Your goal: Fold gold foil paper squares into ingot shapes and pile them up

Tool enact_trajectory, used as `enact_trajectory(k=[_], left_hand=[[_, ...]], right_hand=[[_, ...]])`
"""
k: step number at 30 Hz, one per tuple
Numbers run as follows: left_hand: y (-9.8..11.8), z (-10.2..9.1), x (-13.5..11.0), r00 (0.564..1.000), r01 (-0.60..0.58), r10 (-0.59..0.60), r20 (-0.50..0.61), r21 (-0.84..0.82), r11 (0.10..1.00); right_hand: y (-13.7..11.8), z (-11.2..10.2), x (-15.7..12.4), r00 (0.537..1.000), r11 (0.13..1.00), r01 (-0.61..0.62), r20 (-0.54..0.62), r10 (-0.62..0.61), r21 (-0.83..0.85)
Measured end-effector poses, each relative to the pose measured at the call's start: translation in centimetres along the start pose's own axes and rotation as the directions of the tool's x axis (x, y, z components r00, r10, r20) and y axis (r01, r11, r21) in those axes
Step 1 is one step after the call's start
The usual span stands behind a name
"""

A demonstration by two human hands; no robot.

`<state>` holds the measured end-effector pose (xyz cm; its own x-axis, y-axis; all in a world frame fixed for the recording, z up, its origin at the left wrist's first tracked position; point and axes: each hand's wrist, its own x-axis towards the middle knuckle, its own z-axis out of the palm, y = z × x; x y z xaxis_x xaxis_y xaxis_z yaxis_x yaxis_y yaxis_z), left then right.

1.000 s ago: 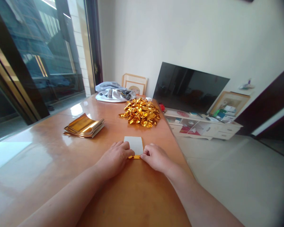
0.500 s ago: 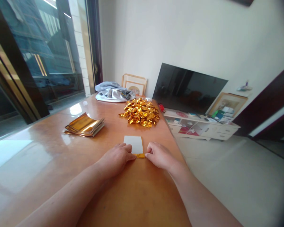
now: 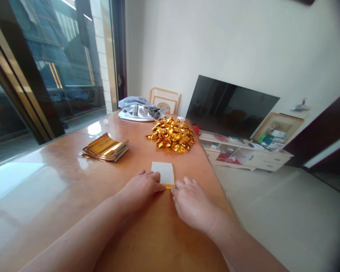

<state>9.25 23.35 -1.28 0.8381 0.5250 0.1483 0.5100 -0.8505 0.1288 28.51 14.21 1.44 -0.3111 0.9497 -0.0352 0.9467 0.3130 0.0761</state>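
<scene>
- Left hand (image 3: 138, 190): flat and palm down on the glossy orange wooden table (image 3: 59, 181), fingers pressed together, fingertips resting on the lower left corner of the white paper card (image 3: 163, 173).
- Right hand (image 3: 192, 202): palm down, fingers slightly spread and curved, fingertips just beside the right end of the gold foil strip (image 3: 168, 186); contact impossible to tell from this view.
- White paper card: flat on the table between both hands, lying over the gold foil strip, with only the strip's lower edge showing.
- Stack of gold foil sheets (image 3: 105, 148): on the table, ahead and to the left of the left hand, top sheet curling upward.
- Heap of crumpled gold foil pieces (image 3: 171, 135): farther along the table, beyond the card.
- Grey-and-white folded cloth (image 3: 138, 111): at the far end of the table, behind the heap.
- Flat-screen television (image 3: 231, 105): tilted against the wall, above a low white cabinet (image 3: 243, 155) beyond the table's right edge.
- Glass door (image 3: 56, 64): along the table's left side.
</scene>
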Motion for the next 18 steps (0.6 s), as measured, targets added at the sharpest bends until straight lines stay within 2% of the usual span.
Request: enact_trajectory(k=[9, 14, 18], left_hand=[[0.21, -0.12, -0.60, 0.999, -0.035, 0.035, -0.016, -0.008, 0.999], [0.45, -0.07, -0.53, 1.000, -0.004, 0.005, -0.025, 0.020, 1.000], [-0.06, -0.85, -0.84, 0.999, 0.039, -0.039, -0.010, -0.051, 0.998]], right_hand=[[0.40, -0.60, 0.03, 1.000, 1.000, -0.014, 0.018, 0.014, -0.014], [0.37, -0.49, 0.13, 1.000, 1.000, -0.006, 0.019, 0.006, -0.020], [0.35, -0.58, 0.18, 1.000, 1.000, -0.010, 0.025, 0.011, -0.011]])
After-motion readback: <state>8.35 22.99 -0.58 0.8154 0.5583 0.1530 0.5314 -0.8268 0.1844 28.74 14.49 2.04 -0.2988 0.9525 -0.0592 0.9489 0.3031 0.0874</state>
